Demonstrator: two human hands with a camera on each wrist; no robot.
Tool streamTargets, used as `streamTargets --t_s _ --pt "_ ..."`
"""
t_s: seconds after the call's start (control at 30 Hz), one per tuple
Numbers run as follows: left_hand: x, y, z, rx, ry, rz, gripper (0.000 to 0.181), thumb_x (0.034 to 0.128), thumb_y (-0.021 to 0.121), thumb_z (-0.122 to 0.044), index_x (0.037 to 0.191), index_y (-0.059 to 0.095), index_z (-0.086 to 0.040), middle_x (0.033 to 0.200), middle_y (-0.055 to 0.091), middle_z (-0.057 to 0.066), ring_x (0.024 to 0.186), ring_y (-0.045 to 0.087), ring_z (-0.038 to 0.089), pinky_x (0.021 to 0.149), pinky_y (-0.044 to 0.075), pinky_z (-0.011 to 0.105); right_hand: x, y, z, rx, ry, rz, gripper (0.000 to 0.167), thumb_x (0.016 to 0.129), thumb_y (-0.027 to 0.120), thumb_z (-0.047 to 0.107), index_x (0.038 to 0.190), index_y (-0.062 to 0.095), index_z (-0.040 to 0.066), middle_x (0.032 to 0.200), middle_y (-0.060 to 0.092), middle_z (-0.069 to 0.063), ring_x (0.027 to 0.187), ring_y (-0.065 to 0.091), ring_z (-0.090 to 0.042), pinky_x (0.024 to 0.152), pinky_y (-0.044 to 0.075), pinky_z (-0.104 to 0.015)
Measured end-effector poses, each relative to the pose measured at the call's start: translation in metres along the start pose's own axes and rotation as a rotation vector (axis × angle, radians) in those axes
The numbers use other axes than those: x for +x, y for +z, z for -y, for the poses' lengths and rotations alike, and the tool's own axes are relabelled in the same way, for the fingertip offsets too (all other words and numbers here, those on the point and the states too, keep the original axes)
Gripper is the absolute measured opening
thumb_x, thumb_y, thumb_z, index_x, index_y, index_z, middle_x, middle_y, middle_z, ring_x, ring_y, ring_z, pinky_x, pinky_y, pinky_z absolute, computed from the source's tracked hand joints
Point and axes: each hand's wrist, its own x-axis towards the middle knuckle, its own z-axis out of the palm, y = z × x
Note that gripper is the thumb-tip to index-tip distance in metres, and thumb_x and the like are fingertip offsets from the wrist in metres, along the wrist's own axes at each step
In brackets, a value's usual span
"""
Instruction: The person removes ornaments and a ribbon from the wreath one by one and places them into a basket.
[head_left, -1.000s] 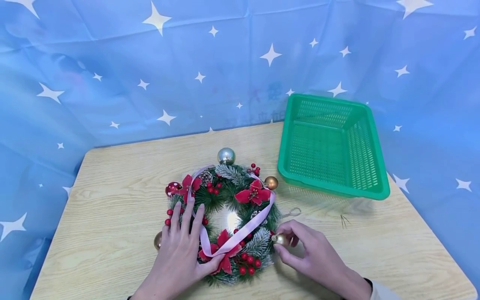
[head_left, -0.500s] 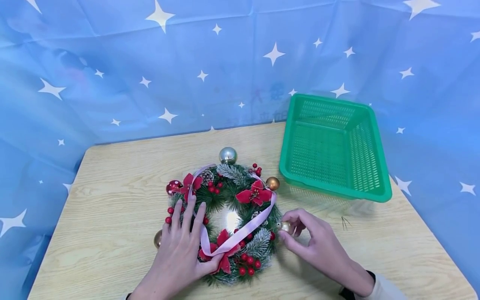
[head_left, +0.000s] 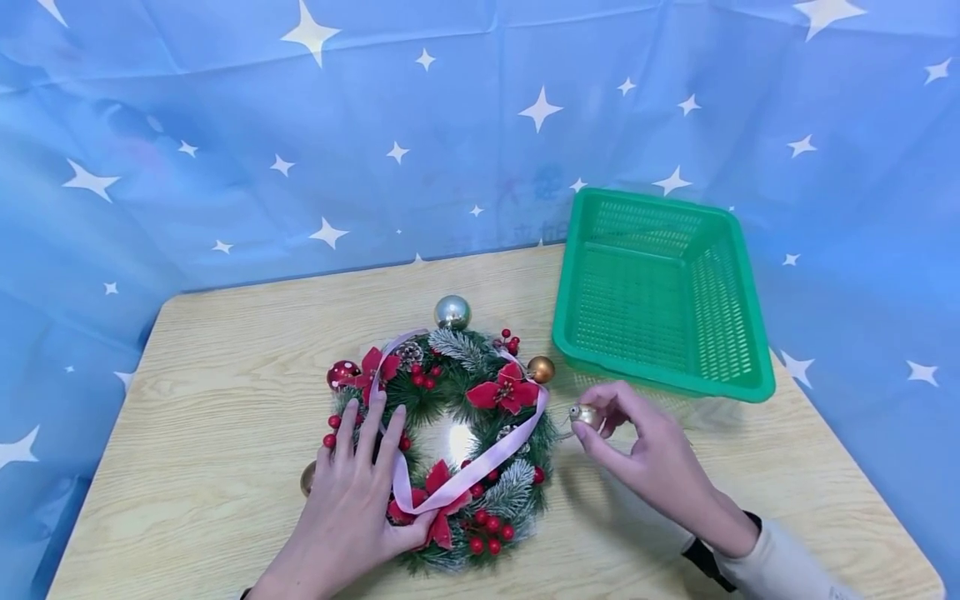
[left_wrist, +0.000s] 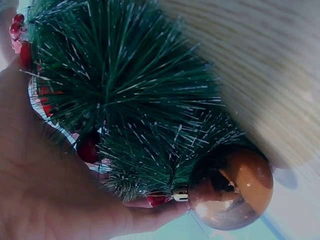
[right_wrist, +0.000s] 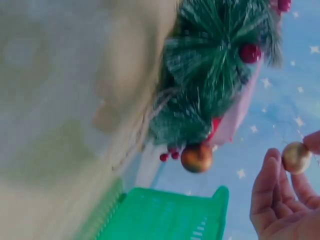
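One gold bauble is pinched in your right hand, your left hand, spread apart, rests on the wreath, and a green basket stands beyond.

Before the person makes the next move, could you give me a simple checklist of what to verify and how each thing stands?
1. Small gold bauble held: ok, pinched in the right-hand grip.
2. Wreath steadied: ok, the left-hand grip rests spread on its left side.
3. Small gold bauble fastened to the wreath: not ok, it is held apart, beside the wreath's right side.
4. Hanging loop on that bauble: cannot tell, too fine to make out.
5. Pale pink ribbon clear of the nearest red poinsettia: not ok, it crosses it.
6. Green plastic basket upright: ok, its opening faces up.
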Motion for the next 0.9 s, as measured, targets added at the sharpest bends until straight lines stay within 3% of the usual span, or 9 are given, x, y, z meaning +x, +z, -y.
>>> streamTargets --t_s 0.23,0.6,0.9 --pt "0.000 0.000 0.002 -0.007 -0.003 -0.002 0.130 0.0709 0.082 -0.078 0.168 0.038 -0.004 0.174 0.028 0.025 0.151 0.032 0.059 0.087 0.051 0.080 0.017 -0.019 -0.010 -0.018 -0.021 -0.022 0.036 0.088 0.084 -0.005 0.117 0.071 0.012 0.098 0.069 0.012 0.082 0.066 -0.007 0.074 0.056 -0.020" --pt "0.002 0.000 0.003 -0.011 -0.010 0.035 0.130 0.0708 0.082 -0.078 0.169 0.037 -0.005 0.176 0.025 0.023 0.153 0.030 0.059 0.089 0.051 0.079 0.031 -0.045 -0.031 -0.138 -0.032 -0.039 0.035 0.089 0.084 -0.005 0.117 0.072 0.011 0.091 0.068 0.013 0.077 0.066 -0.005 0.070 0.055 -0.019" --pt "0.002 -0.001 0.004 -0.005 -0.010 0.037 0.129 0.0723 0.081 -0.080 0.169 0.038 -0.005 0.176 0.025 0.023 0.153 0.029 0.059 0.089 0.049 0.082 0.038 -0.061 -0.040 -0.207 0.033 -0.040 0.031 0.094 0.083 0.002 0.120 0.073 0.016 0.092 0.069 0.013 0.076 0.067 -0.007 0.069 0.052 -0.021"
